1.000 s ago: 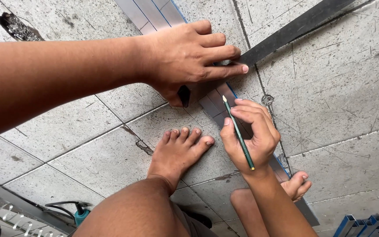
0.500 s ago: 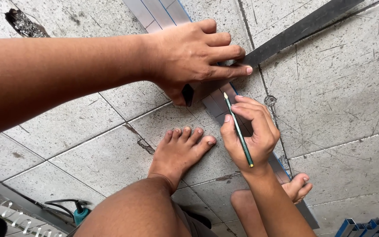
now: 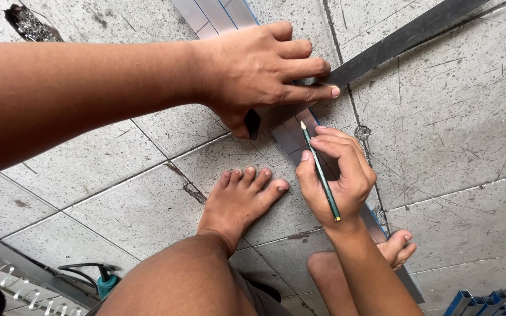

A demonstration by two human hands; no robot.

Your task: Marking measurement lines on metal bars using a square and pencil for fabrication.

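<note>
Down on the grey tiled floor (image 3: 452, 146), the left hand (image 3: 265, 73) lies spread flat, pinning a dark steel square (image 3: 393, 41) across the long aluminium strip (image 3: 291, 137), gripping nothing. The right hand (image 3: 338, 175) has its fingers (image 3: 306, 169) pinched shut on a green pencil (image 3: 320, 172), tip at the strip. That metal looks stiff, light and slick: best held by pressing flat beside the mark.
</note>
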